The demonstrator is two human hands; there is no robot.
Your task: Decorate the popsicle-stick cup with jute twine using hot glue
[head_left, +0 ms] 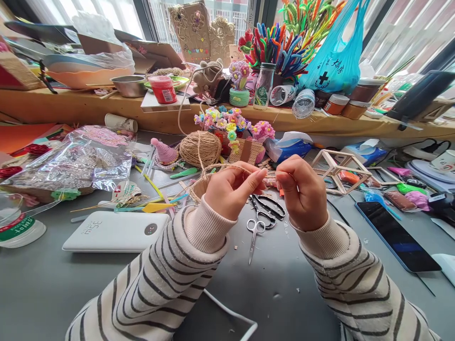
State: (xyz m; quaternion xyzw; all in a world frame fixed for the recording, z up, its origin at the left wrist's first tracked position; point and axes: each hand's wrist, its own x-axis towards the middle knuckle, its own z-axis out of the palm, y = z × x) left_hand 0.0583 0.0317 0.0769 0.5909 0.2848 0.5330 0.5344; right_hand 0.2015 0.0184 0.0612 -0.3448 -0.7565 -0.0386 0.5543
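Pinching a strand of twine (pixel 227 166) between thumb and forefinger, the left hand (pixel 231 189) has its grip closed on the thread, which loops up from a small twine-wrapped ring (pixel 198 188) tucked just behind its knuckles. As a judgement, the wrapping looks well under way: the ring's visible rim is covered in cord, yet the loose strand is uncut, so winding or tying off seems left.

Going left to right across the table (pixel 53 279): a clear plastic bag (pixel 76 163) holds what look like pink craft pieces, though its contents are hard to make out; near it lies a white power bank (pixel 115 230). Farther back sits the ball of twine (pixel 200 148), and beside it a small basket (pixel 249 150) filled with pipe-cleaner flowers. On the shelf behind, a metal bowl (pixel 130 85) shows nothing inside from this angle, and a glass bottle (pixel 264 85) stands before a bunch of coloured pipe cleaners.

Two pairs of scissors (pixel 261 219) lie between the hands. The right hand (pixel 302 192) has its grip closed on the strand's other end, fingertips close to the left's. A phone (pixel 396 235) lies far right.
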